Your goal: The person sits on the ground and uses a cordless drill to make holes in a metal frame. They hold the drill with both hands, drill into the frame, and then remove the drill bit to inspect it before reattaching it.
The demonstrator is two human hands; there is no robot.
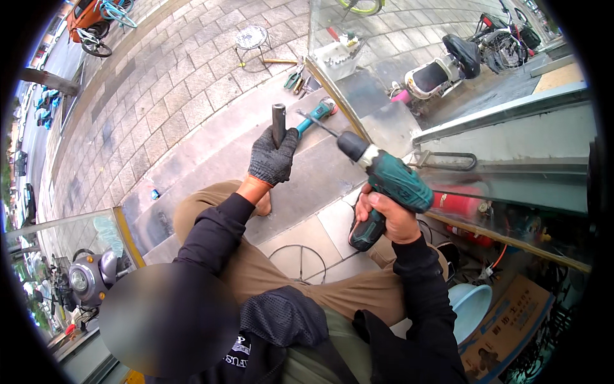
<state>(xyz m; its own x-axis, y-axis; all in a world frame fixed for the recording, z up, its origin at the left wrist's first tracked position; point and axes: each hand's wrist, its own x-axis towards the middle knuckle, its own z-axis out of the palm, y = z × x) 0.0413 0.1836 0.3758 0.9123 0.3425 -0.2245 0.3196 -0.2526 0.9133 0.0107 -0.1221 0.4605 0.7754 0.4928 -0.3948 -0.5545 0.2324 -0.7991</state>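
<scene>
My left hand [272, 157], in a dark knitted work glove, grips a short dark metal tube [279, 120] and holds it upright above the stone step. My right hand [387, 214], bare, is wrapped around the handle of a teal cordless drill [393, 179]. The drill's long bit [316, 123] points up and left, its tip just right of the tube's top. Both forearms wear black sleeves, above my tan trousers.
A teal angle grinder [318, 113] lies on the step past the tube. Pliers [293, 79] and a small round stool [251, 37] sit on the brick paving. Glass door panels [384, 96], a red fire extinguisher [457, 201], a blue basin [470, 307] and parked scooters [441, 67] surround me.
</scene>
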